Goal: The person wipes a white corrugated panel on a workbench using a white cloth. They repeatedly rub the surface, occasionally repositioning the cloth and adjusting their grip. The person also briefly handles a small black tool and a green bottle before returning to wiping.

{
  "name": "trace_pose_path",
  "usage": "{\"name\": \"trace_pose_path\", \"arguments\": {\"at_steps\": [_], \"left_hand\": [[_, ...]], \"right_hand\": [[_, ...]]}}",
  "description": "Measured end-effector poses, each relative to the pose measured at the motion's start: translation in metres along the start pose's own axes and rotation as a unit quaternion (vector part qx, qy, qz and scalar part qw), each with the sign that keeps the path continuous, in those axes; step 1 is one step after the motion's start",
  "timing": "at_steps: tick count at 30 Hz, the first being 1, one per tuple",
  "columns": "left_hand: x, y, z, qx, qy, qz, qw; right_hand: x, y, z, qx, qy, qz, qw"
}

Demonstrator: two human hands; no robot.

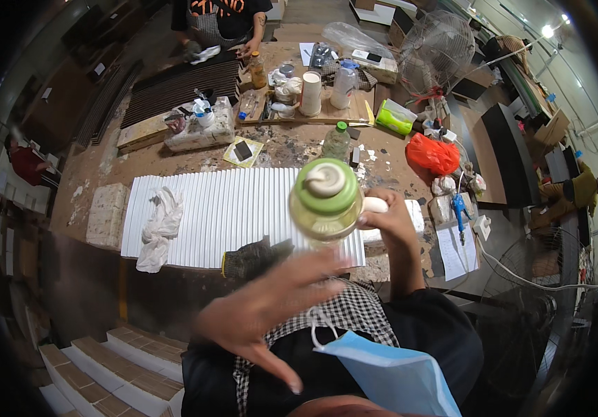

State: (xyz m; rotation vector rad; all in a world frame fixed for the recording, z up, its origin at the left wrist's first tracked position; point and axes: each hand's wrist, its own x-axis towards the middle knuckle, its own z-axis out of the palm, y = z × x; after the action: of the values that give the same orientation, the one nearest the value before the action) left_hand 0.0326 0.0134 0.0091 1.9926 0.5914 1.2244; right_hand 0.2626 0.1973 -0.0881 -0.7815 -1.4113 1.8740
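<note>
Green lid [327,203] tops one jug [322,226] — right hand [391,217] grips its one handle [373,205], left hand [263,306] spread wide.

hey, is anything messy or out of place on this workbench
A crumpled white scrap, cloth or plastic, sprawls over the evenly laid white slats. The brown tabletop looks stained and pale-flecked. The green-lidded jug in your right hand is blurred, but nothing odd shows.

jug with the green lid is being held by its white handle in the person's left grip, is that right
Not quite: the head view shows the right grip holding the jug with the green lid by its white handle, not the left grip.
</note>
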Motion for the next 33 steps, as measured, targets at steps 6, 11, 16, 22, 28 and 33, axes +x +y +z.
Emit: {"name": "trace_pose_path", "arguments": {"at_steps": [6,11,16,22,28,33], "left_hand": [[0.017,-0.02,0.027,-0.271,-0.083,-0.018,0.959],[0.032,-0.027,0.022,-0.334,-0.051,-0.023,0.941],[0.033,-0.037,0.026,-0.542,0.026,-0.029,0.839],[0.05,-0.028,-0.003,-0.586,-0.01,0.057,0.808],[0.074,0.031,0.01,-0.507,0.189,0.226,0.81],[0.094,0.021,0.017,-0.461,0.106,0.367,0.801]], "right_hand": [[-0.022,0.002,-0.064,-0.003,0.236,-0.085,0.968],[-0.037,-0.007,-0.125,0.021,0.325,-0.141,0.935],[-0.03,-0.015,-0.193,0.067,0.384,-0.192,0.901],[0.034,-0.007,-0.256,0.107,0.395,-0.18,0.895],[0.152,0.053,-0.304,0.181,0.447,-0.122,0.868],[0.239,0.113,-0.36,0.136,0.467,-0.141,0.862]]}}
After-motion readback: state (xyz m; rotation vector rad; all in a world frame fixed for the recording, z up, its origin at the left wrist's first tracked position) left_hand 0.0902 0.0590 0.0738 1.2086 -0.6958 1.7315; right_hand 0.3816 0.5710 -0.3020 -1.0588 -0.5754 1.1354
